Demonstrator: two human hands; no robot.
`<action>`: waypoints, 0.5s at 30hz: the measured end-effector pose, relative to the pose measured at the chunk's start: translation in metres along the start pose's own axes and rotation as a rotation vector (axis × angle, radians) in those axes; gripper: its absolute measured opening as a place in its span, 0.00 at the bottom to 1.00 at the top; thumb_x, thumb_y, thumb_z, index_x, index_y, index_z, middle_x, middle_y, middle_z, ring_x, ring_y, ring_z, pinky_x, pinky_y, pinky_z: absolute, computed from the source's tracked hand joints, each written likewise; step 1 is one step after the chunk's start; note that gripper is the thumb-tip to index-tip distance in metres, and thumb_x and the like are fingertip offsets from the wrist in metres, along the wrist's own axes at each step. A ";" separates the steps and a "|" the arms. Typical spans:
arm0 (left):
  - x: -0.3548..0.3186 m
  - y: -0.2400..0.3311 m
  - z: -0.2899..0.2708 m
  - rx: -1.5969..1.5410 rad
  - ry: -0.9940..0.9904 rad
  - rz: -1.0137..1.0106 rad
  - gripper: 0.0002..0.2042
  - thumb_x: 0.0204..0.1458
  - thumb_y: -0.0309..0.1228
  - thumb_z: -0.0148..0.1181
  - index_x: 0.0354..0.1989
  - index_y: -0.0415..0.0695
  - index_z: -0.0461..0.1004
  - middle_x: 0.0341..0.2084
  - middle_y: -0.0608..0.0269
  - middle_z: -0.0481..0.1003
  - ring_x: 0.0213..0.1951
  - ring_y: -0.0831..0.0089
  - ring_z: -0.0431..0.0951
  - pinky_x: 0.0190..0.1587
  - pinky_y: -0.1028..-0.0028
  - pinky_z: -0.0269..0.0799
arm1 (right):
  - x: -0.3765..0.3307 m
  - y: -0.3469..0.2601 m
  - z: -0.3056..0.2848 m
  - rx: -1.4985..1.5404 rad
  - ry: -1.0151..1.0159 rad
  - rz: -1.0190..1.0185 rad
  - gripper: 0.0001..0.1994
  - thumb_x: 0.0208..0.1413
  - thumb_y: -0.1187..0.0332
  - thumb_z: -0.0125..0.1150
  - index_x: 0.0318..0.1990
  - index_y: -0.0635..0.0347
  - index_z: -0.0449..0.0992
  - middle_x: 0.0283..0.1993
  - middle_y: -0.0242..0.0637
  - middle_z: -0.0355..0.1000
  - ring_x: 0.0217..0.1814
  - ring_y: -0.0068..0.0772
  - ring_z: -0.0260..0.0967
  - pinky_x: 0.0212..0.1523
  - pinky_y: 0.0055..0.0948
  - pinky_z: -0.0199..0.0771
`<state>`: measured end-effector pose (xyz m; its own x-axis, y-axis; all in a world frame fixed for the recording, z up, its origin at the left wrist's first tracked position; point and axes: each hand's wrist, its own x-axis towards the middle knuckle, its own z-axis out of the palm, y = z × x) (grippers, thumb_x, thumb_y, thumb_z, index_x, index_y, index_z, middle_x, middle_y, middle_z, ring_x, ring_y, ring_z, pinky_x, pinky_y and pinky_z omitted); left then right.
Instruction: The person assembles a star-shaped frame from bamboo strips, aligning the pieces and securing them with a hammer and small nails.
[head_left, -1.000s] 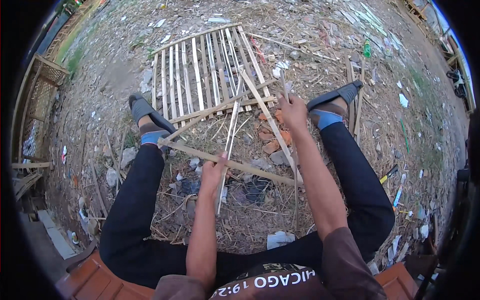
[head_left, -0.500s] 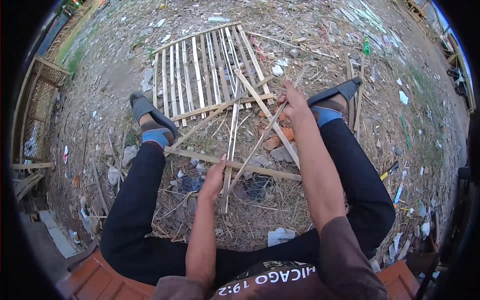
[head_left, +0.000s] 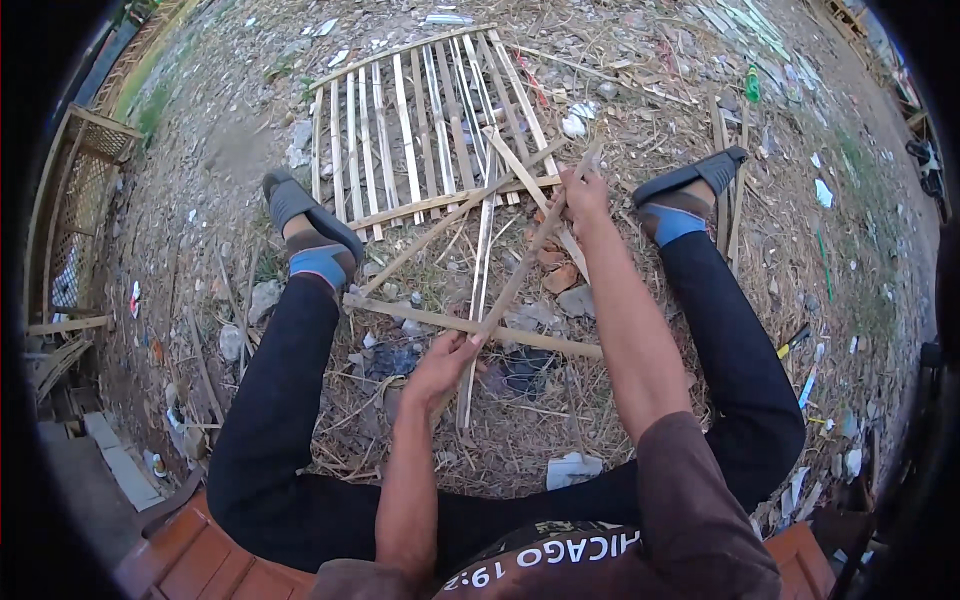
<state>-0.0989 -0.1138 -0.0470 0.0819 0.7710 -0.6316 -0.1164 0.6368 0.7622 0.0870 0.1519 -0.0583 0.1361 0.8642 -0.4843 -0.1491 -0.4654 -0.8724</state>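
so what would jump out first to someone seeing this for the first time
Most likely the long bamboo strip held slantwise between the person's knees, left hand at its near end and right hand further up. Just beyond lies a flat panel of bamboo slats on the littered ground, and a thicker stick lies crosswise under the strip.

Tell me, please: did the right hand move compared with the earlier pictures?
Yes. The right hand has moved away from the person, toward the slatted bamboo panel, and now reaches its near crossbar. It holds the far end of a thin bamboo strip.
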 end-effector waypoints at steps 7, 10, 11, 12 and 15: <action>0.000 0.006 0.006 -0.041 0.020 -0.088 0.19 0.61 0.40 0.50 0.53 0.37 0.66 0.41 0.60 0.73 0.32 0.70 0.79 0.41 0.70 0.73 | -0.020 0.016 0.016 -0.141 -0.208 -0.052 0.12 0.62 0.67 0.48 0.46 0.67 0.65 0.30 0.41 0.73 0.25 0.33 0.73 0.27 0.32 0.76; -0.003 0.011 0.005 -0.079 0.018 -0.137 0.21 0.62 0.43 0.48 0.54 0.38 0.65 0.42 0.59 0.74 0.36 0.69 0.79 0.42 0.67 0.74 | -0.048 0.021 0.024 -0.054 -0.174 -0.107 0.12 0.62 0.67 0.49 0.45 0.68 0.65 0.30 0.41 0.74 0.25 0.31 0.73 0.26 0.29 0.73; -0.004 0.014 0.004 -0.110 0.013 -0.153 0.21 0.62 0.44 0.46 0.54 0.38 0.66 0.42 0.59 0.74 0.38 0.68 0.78 0.43 0.66 0.74 | -0.053 0.025 0.025 -0.044 -0.192 -0.078 0.12 0.62 0.67 0.49 0.44 0.68 0.66 0.30 0.41 0.74 0.25 0.31 0.72 0.26 0.28 0.73; -0.007 0.017 0.003 -0.141 0.013 -0.165 0.22 0.63 0.44 0.44 0.54 0.38 0.66 0.43 0.58 0.75 0.40 0.67 0.78 0.45 0.65 0.74 | -0.057 0.027 0.028 -0.032 -0.215 -0.051 0.12 0.62 0.66 0.50 0.43 0.68 0.66 0.30 0.41 0.74 0.25 0.30 0.72 0.25 0.28 0.72; 0.001 0.002 -0.005 -0.106 0.031 -0.154 0.22 0.63 0.46 0.44 0.54 0.39 0.66 0.44 0.58 0.74 0.42 0.66 0.78 0.45 0.66 0.74 | -0.068 0.036 0.031 -0.071 -0.226 0.016 0.12 0.62 0.65 0.52 0.40 0.68 0.68 0.29 0.41 0.73 0.24 0.29 0.71 0.25 0.27 0.72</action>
<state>-0.1044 -0.1118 -0.0464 0.0762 0.6630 -0.7448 -0.2090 0.7410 0.6382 0.0415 0.0818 -0.0549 -0.0897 0.8739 -0.4778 -0.0787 -0.4845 -0.8712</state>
